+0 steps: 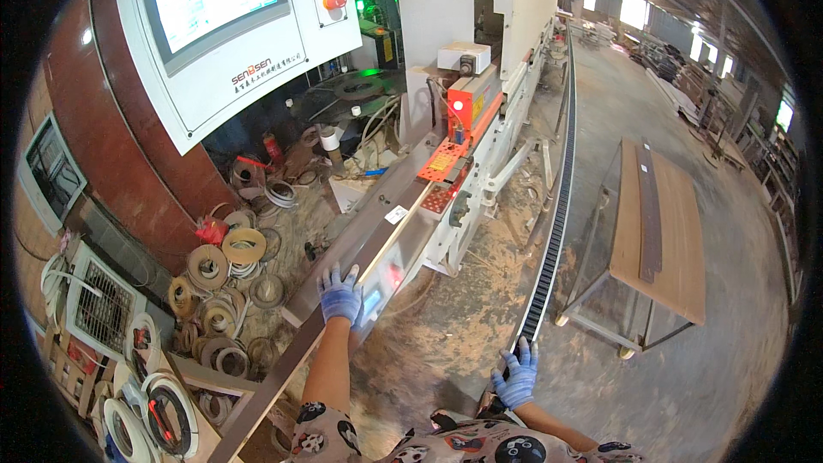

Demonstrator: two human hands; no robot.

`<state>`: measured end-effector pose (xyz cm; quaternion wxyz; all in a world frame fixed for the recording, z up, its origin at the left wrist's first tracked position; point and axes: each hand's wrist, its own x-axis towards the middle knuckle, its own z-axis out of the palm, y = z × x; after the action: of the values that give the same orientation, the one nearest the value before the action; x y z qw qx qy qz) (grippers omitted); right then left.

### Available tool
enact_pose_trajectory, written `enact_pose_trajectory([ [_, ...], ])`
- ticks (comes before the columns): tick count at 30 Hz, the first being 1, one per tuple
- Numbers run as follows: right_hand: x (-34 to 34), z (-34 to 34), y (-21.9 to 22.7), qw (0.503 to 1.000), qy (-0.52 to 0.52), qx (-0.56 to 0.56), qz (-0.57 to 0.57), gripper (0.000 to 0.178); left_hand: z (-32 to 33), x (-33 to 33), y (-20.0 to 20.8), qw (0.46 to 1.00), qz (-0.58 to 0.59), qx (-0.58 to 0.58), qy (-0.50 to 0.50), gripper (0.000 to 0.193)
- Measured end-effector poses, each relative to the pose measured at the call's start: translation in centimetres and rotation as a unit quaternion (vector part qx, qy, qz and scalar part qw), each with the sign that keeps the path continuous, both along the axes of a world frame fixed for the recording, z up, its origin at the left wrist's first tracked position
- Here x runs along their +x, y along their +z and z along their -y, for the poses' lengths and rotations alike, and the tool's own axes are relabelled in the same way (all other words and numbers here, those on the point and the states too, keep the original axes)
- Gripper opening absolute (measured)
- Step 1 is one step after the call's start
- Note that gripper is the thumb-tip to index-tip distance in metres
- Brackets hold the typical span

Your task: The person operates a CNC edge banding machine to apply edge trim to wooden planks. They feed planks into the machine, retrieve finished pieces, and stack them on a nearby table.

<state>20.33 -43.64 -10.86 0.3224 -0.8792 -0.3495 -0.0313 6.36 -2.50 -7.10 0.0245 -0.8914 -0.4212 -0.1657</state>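
Head view: dark-brown board [290, 369] right under my left hand [341, 294], fingers spread over it, long axis running seven to one o'clock, up to the orange guard plate [443, 163]; my right hand [517, 377], farther off at four o'clock, sits fingers apart at the black roller track [541, 291], pinch unclear.

Blue, pale-streaked gloves [339, 302] cover the left hand [342, 294] and right hand [516, 381]; the pale shirt [561, 448] (short-sleeved) has dark cartoon prints [520, 449].
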Motion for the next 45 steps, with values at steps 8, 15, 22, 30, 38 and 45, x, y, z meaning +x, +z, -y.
enact_pose_trajectory([
  [8, -0.05, -0.03, 0.27, 1.000, -0.007, -0.011, 0.002, 0.048, -0.26, 0.12, -0.43, 1.000, 0.009, 0.007, 0.004, 0.048],
  [15, 0.02, 0.00, 0.00, 1.000, -0.009, 0.010, -0.003, 0.046, -0.02, 0.20, -0.26, 1.000, 0.012, 0.008, 0.002, 0.047],
  [22, -0.03, 0.11, 0.03, 1.000, -0.011, 0.009, -0.003, 0.045, 0.16, 0.29, 0.02, 1.000, 0.012, 0.006, 0.000, 0.047],
  [30, -0.08, 0.03, 0.62, 1.000, -0.013, -0.001, -0.012, 0.045, 0.29, 0.31, 0.27, 1.000, 0.010, 0.003, 0.002, 0.047],
  [38, -0.04, 0.01, 0.36, 1.000, -0.009, 0.008, -0.003, 0.043, 0.17, 0.24, 0.08, 1.000, 0.008, 0.010, 0.004, 0.048],
  [45, -0.01, 0.07, 0.24, 1.000, -0.009, 0.012, 0.001, 0.043, 0.07, 0.28, -0.19, 1.000, 0.011, 0.009, 0.006, 0.047],
])
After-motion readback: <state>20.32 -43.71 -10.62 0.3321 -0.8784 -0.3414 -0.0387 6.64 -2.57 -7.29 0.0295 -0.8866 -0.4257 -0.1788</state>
